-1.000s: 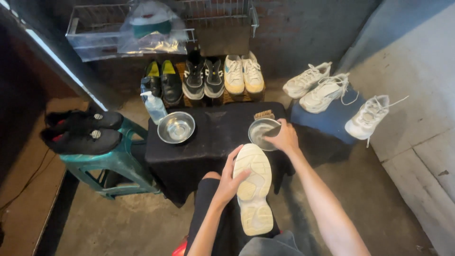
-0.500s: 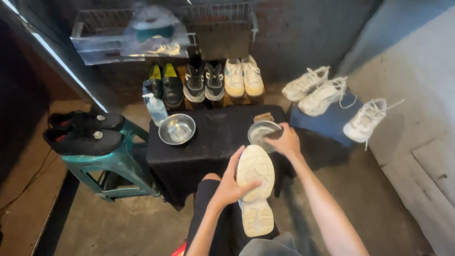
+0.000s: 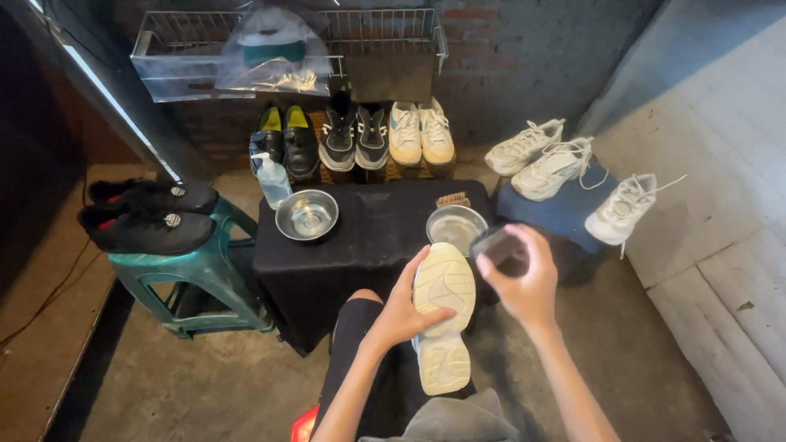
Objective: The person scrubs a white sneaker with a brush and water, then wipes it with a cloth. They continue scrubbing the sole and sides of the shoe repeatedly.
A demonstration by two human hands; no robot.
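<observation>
Cream rubber sole faces up: a white sneaker (image 3: 443, 315) lies upside down on the person's lap, toe pointing twd the table (image 3: 368, 237).

Head view, only one given:
- Left hand (image 3: 403, 313) is clamped on the sneaker's forefoot, thumb across the sole, fingers up the near edge. It steadies the shoe.
- Right hand (image 3: 522, 282) is closed round a small dark block, prob. a brush or sponge (image 3: 494, 242); can't tell which. It hovers just right of the toe, over the table's right edge, not touching the sole.
- Steel bowl (image 3: 456, 226) sits just beyond the toe, near the right hand. A wooden brush (image 3: 453, 199) lies behind it. Second steel bowl (image 3: 307, 214) is on the table's left, w/ a clear pump bottle (image 3: 273, 179) beside it.
- Back row on the floor by the brick wall: black shoes w/ yellow insoles (image 3: 286, 139), dark trainers (image 3: 354, 135), white-and-yellow trainers (image 3: 421, 131).
- Right side: three white sneakers (image 3: 565, 168) on or against a blue block.
- Left side: black shoes (image 3: 147, 214) on a teal stool (image 3: 192, 274).
- Wire rack (image 3: 286, 37) on the wall holds a plastic bag.

Progress, as a guess: sole looks yellowed and dull, no foam or wet sheen that I can make out, so scrubbing seems early. The other white sneakers look untouched.
</observation>
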